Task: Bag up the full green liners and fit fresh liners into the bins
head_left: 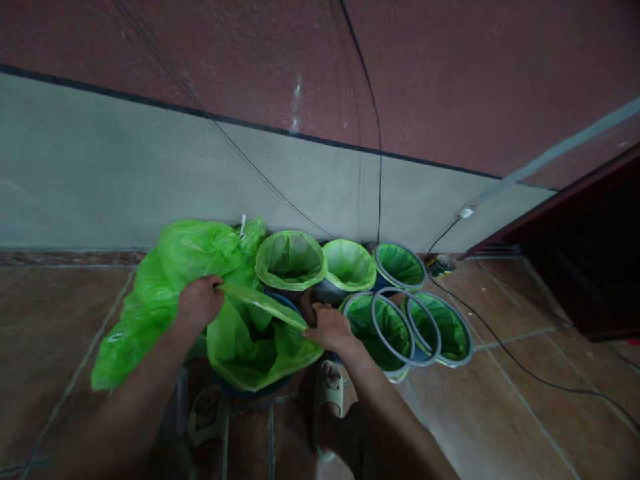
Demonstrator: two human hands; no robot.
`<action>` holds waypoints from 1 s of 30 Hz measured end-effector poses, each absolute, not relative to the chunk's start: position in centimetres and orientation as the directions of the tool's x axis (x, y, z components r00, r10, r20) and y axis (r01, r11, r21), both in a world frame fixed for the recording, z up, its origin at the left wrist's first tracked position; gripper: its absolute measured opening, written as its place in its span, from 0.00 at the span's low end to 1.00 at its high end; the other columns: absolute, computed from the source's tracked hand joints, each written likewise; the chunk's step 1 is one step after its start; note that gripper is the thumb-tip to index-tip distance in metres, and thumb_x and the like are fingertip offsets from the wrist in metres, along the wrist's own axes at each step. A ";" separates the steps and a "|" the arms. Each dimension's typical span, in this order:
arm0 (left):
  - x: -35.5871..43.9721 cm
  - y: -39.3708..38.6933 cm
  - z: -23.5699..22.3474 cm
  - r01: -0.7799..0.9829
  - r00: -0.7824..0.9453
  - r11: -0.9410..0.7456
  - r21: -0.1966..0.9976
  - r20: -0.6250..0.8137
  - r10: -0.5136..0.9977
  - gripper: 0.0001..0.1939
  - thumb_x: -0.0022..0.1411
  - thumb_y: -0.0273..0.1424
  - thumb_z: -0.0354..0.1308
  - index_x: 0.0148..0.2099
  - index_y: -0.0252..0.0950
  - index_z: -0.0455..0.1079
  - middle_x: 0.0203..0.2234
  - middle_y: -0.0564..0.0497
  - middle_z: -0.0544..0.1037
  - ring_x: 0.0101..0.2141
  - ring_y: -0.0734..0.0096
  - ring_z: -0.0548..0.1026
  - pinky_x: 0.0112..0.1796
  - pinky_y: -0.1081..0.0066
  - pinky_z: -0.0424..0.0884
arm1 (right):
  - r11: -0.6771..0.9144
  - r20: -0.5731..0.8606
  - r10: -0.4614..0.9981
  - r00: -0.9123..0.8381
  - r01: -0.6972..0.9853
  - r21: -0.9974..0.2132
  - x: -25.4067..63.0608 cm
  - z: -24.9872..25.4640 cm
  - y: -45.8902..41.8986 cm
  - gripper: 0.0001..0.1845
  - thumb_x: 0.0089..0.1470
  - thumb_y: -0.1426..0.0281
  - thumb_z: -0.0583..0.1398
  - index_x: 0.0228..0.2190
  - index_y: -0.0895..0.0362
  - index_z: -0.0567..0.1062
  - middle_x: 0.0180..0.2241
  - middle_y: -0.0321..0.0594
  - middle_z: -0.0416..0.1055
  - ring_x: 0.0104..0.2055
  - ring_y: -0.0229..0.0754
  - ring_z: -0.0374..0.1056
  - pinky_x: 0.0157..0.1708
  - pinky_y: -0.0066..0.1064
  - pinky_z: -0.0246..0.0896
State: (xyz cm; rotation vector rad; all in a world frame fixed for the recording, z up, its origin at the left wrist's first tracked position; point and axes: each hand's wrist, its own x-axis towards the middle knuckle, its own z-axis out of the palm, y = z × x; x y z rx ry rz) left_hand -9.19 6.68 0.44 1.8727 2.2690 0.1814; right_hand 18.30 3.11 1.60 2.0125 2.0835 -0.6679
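Observation:
My left hand [199,301] is closed on the rim of a green plastic bag [250,340] that lines a dark round bin [280,387] on the floor in front of me. My right hand [330,328] grips the opposite side of the same bag rim, and the edge is stretched taut between both hands. A loose bundle of green bags [165,280] lies to the left, behind my left hand. Several small bins lined with green bags [290,259] stand in a cluster by the wall, to the right of my hands.
A loose grey ring [406,325] rests across two of the lined bins. Black cables [500,347] run down the wall and across the tiled floor at right. Dark furniture [590,267] stands at far right. My sandalled feet [327,387] are just below the bin.

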 end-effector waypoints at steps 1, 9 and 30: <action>-8.5 6.6 0.4 0.961 -0.144 0.152 0.232 -0.051 0.988 0.20 0.57 0.27 0.48 0.49 0.35 0.74 0.42 0.45 0.81 0.41 0.60 0.78 0.44 0.67 0.71 | 0.008 -0.391 0.916 -0.091 0.978 -0.208 17.8 1.4 3.0 0.36 0.44 0.60 0.65 0.54 0.56 0.66 0.51 0.51 0.68 0.53 0.54 0.66 0.47 0.40 0.62; -4.5 5.8 0.4 0.920 -0.022 0.029 0.391 -0.022 1.000 0.18 0.58 0.31 0.46 0.44 0.35 0.75 0.35 0.47 0.81 0.35 0.64 0.78 0.38 0.70 0.70 | 0.151 -0.204 0.958 -0.204 0.957 -0.249 14.2 -0.6 1.3 0.30 0.51 0.57 0.61 0.52 0.55 0.65 0.48 0.47 0.69 0.52 0.50 0.64 0.49 0.39 0.57; -7.9 5.7 -1.5 0.989 -0.102 0.123 0.083 -0.217 0.971 0.18 0.60 0.27 0.44 0.45 0.36 0.74 0.40 0.42 0.79 0.42 0.55 0.77 0.40 0.63 0.69 | -0.060 -0.147 0.989 0.016 0.952 -0.299 17.7 1.0 4.5 0.15 0.58 0.69 0.52 0.37 0.57 0.78 0.36 0.46 0.78 0.40 0.43 0.73 0.40 0.28 0.60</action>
